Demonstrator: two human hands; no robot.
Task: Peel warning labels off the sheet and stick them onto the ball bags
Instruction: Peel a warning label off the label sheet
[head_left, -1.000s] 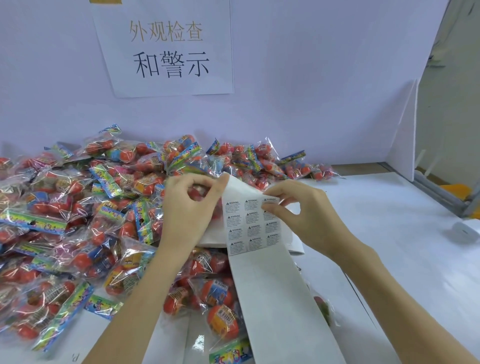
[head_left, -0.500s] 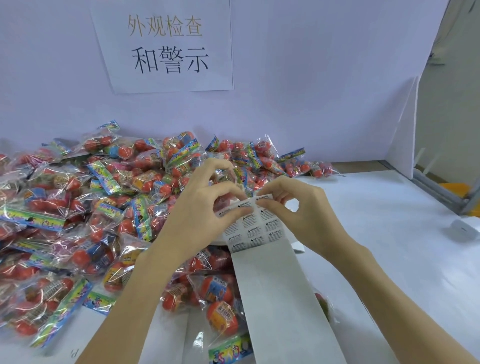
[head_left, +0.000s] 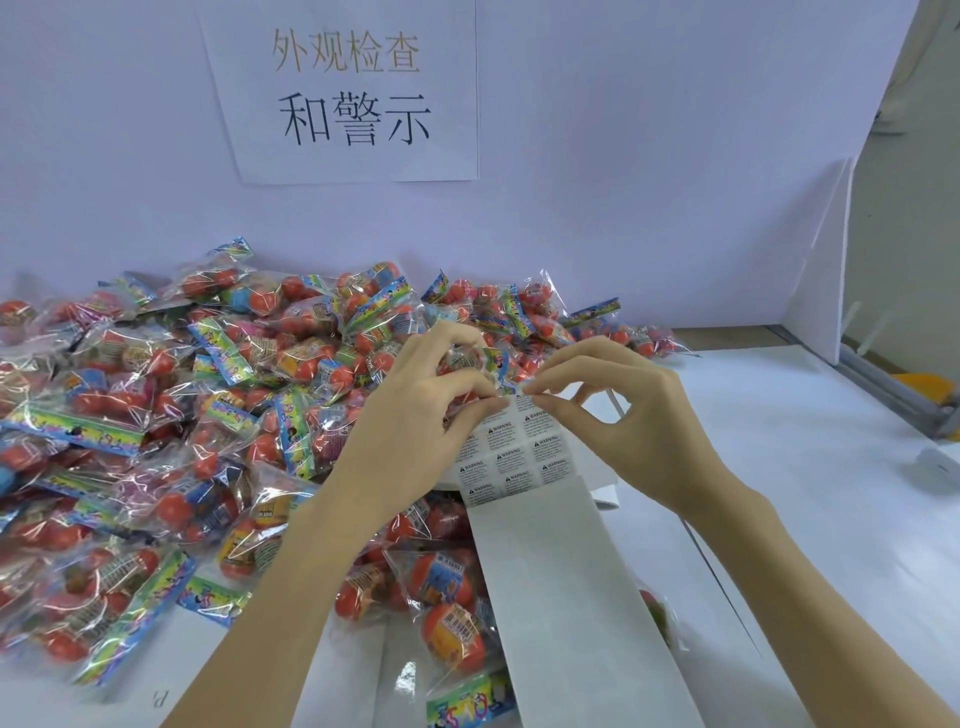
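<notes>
Right hand (head_left: 618, 415) thumb slid onto label sheet (head_left: 514, 457) top edge, pinching; left hand (head_left: 415, 421) pinches glossy sheet

A long white label sheet (head_left: 566, 597) slants up over the pile, with small black-printed warning labels (head_left: 511, 457) left only at its top end. Clear ball bags (head_left: 156, 415) of red balls lie heaped across the tabletop's left side.

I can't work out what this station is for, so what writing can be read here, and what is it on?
"外观检查" in tan, on the white paper sign taped to the wall.
"和警示" in black, on that sign below.
"WARNING" beside a triangle, repeated on the small white stickers of the label sheet; their fine print is too small to read.
Print and barcodes on the clear plastic bags of red balls: too blurred to read.
</notes>
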